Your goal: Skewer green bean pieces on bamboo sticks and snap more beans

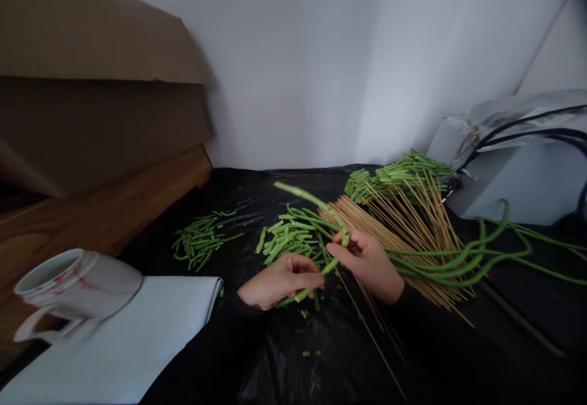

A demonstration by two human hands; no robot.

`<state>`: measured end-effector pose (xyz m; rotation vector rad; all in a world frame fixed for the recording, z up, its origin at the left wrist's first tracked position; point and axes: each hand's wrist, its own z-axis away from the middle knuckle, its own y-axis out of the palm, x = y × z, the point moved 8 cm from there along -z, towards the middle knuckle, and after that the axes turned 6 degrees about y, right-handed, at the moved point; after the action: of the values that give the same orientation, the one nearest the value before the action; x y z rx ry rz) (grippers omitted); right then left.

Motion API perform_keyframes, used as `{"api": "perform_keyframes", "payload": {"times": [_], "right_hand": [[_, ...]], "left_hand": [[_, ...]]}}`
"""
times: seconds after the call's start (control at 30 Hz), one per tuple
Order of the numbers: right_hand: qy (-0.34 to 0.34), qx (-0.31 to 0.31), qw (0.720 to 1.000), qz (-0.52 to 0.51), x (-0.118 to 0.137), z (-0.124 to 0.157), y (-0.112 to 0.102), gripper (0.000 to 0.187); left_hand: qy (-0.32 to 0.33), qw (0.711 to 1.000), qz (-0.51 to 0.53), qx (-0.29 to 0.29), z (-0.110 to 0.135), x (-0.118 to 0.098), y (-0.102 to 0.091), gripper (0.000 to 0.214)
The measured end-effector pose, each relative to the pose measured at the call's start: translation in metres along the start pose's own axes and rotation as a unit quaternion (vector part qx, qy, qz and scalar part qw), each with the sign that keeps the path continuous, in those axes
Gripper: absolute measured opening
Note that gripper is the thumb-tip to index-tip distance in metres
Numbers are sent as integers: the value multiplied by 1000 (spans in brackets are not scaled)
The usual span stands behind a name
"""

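A long green yardlong bean (329, 267) runs through both hands and arcs up and away to the far end, with its tip at the upper left. My left hand (282, 279) is shut on its lower part, and my right hand (367, 264) pinches it higher up between fingers and thumb. Just behind my left hand lies a heap of short bean pieces (287, 240). Under my right hand spreads a bundle of thin bamboo skewers (403, 227), and long uncut beans (458, 264) trail off to its right. A denser pile of cut beans (394, 175) sits at the back.
A black plastic sheet (293, 191) covers the table. Another bean heap (202, 240) lies to the left. Nearby are a white, red-marked mug (76, 282) on white paper (128, 338), a wooden board (92, 221), cardboard (92, 26), and a grey box with black cables (518, 172).
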<state>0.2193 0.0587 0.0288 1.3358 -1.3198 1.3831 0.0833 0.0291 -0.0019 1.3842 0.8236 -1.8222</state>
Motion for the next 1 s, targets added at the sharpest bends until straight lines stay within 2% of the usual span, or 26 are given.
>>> {"api": "perform_keyframes", "payload": {"times": [0.13, 0.27, 0.47, 0.6, 0.8, 0.87, 0.9, 1.0], "right_hand": [[65, -3, 990, -122, -17, -8, -8, 28], [92, 17, 972, -215, -29, -13, -6, 31], [79, 45, 973, -213, -27, -10, 5, 28], [95, 30, 972, -213, -31, -11, 1, 28], [107, 41, 956, -269, -29, -12, -2, 29], [109, 44, 950, -288, -26, -11, -3, 28], [109, 46, 949, -293, -25, -11, -3, 28], [109, 58, 949, -290, -23, -9, -2, 28]], "left_hand": [[53, 995, 79, -17, 1, -9, -5, 33], [107, 976, 159, -100, 0, -16, -20, 31], [174, 939, 215, -204, 1, -18, -36, 26], [186, 919, 180, -298, 6, -13, -52, 29], [185, 866, 271, -377, 15, -7, -73, 20], [185, 860, 289, -377, 16, -8, -75, 15], [183, 865, 300, -358, 15, -9, -73, 15], [154, 901, 316, -254, 6, -14, -54, 15]]}}
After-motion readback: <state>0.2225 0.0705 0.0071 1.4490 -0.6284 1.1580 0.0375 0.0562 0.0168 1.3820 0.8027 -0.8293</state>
